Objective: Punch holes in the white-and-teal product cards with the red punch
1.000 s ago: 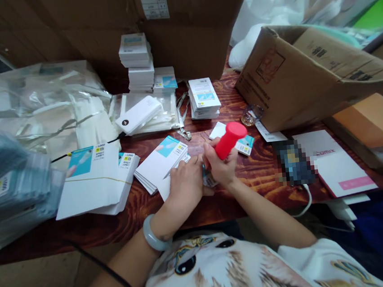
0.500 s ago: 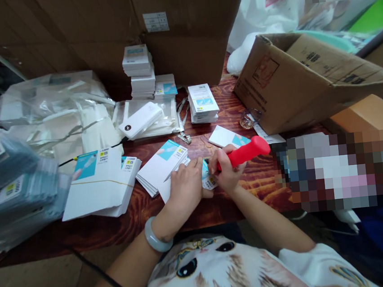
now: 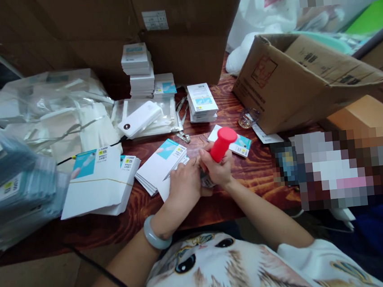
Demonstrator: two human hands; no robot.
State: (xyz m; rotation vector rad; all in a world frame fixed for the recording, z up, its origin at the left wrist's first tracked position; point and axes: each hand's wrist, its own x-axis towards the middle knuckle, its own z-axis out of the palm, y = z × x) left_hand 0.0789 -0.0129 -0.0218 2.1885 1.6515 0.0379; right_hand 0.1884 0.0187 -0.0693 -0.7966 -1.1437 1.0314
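My right hand (image 3: 218, 167) is wrapped round a red-handled tool (image 3: 223, 142), which now stands nearly upright; its lower end is hidden by my fingers. Close beside it, my left hand (image 3: 185, 180) presses down on a white printed card (image 3: 164, 189), and the two hands touch. Part of a card's printed end shows between them. To the left lies a small fanned stack of white and blue cards (image 3: 161, 164). Just beyond my right hand is another card (image 3: 241, 145), partly covered by the tool.
Banded cards (image 3: 93, 193) and plastic-wrapped stacks (image 3: 20, 191) fill the left. Behind are card piles (image 3: 202, 102), a white power bank (image 3: 142, 120) and a large brown carton (image 3: 182, 49). An open cardboard box (image 3: 284, 89) stands at right.
The red handle has swung from leaning right to nearly upright, and my right hand has turned with it. My left hand has barely moved.
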